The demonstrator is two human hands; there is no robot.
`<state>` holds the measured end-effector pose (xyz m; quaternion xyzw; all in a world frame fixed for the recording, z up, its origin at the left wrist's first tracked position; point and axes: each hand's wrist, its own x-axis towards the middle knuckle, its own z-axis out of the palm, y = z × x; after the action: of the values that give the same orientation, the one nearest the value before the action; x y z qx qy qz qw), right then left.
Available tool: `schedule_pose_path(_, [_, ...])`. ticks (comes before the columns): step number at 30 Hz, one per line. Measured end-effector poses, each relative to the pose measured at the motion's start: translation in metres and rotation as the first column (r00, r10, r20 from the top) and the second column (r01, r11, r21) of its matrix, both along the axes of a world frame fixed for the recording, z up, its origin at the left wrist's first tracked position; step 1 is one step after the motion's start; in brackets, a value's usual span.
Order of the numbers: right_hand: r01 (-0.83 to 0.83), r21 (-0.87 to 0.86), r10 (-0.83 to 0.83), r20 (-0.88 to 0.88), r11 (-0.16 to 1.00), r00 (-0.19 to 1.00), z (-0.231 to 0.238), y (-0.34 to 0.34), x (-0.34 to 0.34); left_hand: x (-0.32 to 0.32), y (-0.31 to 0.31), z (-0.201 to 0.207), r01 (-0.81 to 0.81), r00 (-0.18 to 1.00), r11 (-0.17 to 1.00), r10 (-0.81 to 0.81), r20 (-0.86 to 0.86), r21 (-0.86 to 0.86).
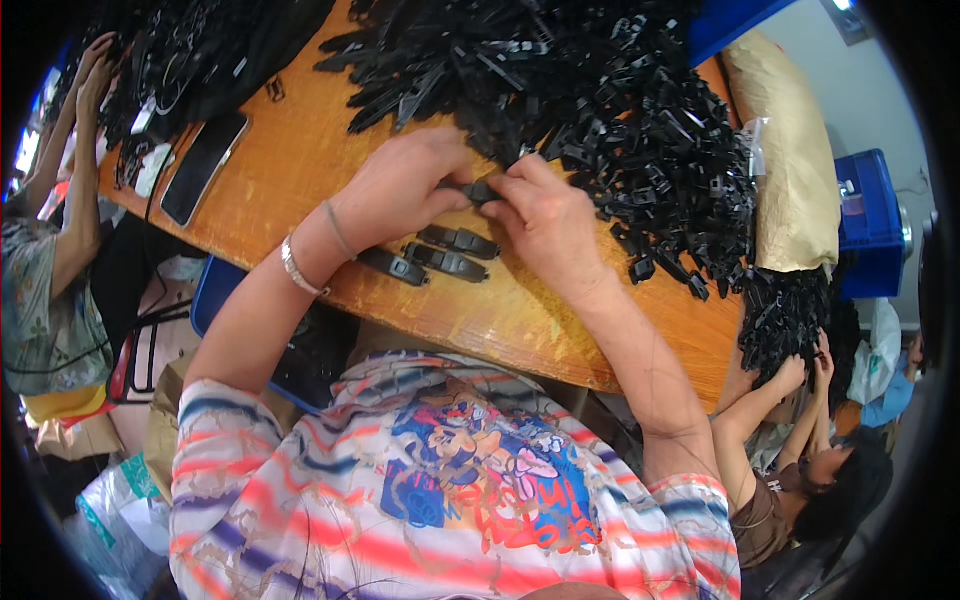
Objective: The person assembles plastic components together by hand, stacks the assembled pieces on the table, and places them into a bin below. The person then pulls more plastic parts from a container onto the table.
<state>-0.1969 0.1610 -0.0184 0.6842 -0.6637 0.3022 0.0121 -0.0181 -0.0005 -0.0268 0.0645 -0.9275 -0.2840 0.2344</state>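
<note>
Over the wooden table, my left hand (418,180) and my right hand (540,208) meet at a small black plastic part (480,192). Both hands pinch it between thumb and fingers, one from each side; its exact kind is partly hidden by the fingertips. Just below my hands lie several finished-looking black plastic pieces, among them one long piece (396,266) at the left and another (450,262) beside it. A big heap of loose black plastic parts (640,150) spreads beyond my right hand, and slim black pieces (400,90) lie past my left.
A dark-screened phone (204,168) rests at the left of the table (300,120). Blue bins (868,220) and a large tan sack (785,150) stand at the right. Co-workers' hands (98,62) handle black items at far left, and another person's hands (800,372) at lower right.
</note>
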Motion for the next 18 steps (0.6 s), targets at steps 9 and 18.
schedule_pose_path(9, [0.073,-0.006,-0.073,0.018,0.997,0.997,0.018,0.048,-0.037,-0.003,-0.016,0.027,0.002,0.999,0.996,-0.006,-0.048,-0.093])
schedule_pose_path(18, [0.318,0.223,-0.233,-0.338,0.922,0.912,0.027,0.06,-0.057,-0.032,-0.015,0.021,-0.067,0.996,0.877,0.085,0.017,-0.475])
